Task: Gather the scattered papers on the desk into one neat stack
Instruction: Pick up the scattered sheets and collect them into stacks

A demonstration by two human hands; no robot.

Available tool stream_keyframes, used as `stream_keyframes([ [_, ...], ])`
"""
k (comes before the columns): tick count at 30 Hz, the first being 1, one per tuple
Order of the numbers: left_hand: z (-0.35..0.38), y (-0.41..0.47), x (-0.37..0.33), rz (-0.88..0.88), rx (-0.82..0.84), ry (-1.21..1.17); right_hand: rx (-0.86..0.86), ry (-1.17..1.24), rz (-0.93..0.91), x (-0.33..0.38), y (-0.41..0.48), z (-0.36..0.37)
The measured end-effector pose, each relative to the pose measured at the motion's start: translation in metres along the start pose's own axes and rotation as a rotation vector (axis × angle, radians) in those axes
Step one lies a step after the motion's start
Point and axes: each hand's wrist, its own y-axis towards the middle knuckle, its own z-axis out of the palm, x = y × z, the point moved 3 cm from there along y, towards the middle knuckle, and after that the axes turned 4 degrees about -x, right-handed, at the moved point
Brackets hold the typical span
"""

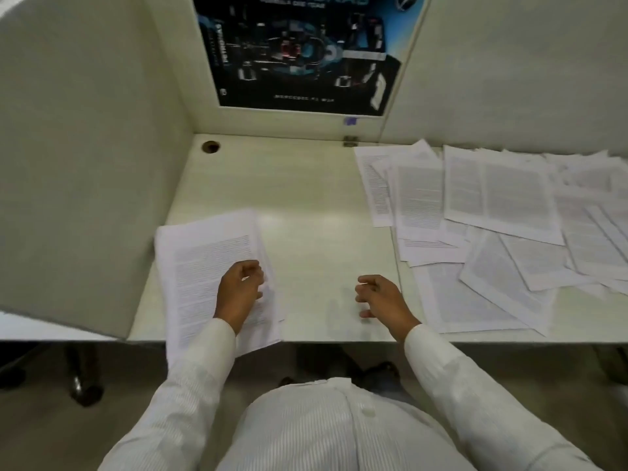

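A stack of printed papers (207, 266) lies at the desk's front left, its near end hanging slightly over the edge. My left hand (239, 292) hovers over or rests on the stack's right side with loosely curled fingers, holding nothing. My right hand (379, 295) is above the bare desk near the front middle, fingers loosely curled and empty. Several scattered printed sheets (499, 212) overlap one another across the right part of the desk, to the right of my right hand.
The pale desk (306, 198) sits in a cubicle with a grey partition (85, 147) on the left and a dark poster (299, 52) on the back wall. A cable hole (210, 146) is at the back left. A chair base (81, 385) shows under the desk.
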Motion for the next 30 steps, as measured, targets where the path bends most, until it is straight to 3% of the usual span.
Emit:
stream_keyframes([
  [6,0.082,0.007,-0.024,0.0,0.174,0.039,-0.126,0.107,0.013,-0.002,0.027,-0.07],
  [12,0.161,0.014,-0.035,-0.071,0.221,0.061,-0.19,0.136,0.017,0.008,0.081,-0.136],
  [19,0.26,0.027,-0.048,-0.117,0.332,0.263,-0.332,0.132,0.077,0.009,0.151,-0.207],
  [30,0.366,0.056,-0.083,-0.305,0.254,0.228,-0.102,0.276,0.28,-0.005,0.191,-0.252],
])
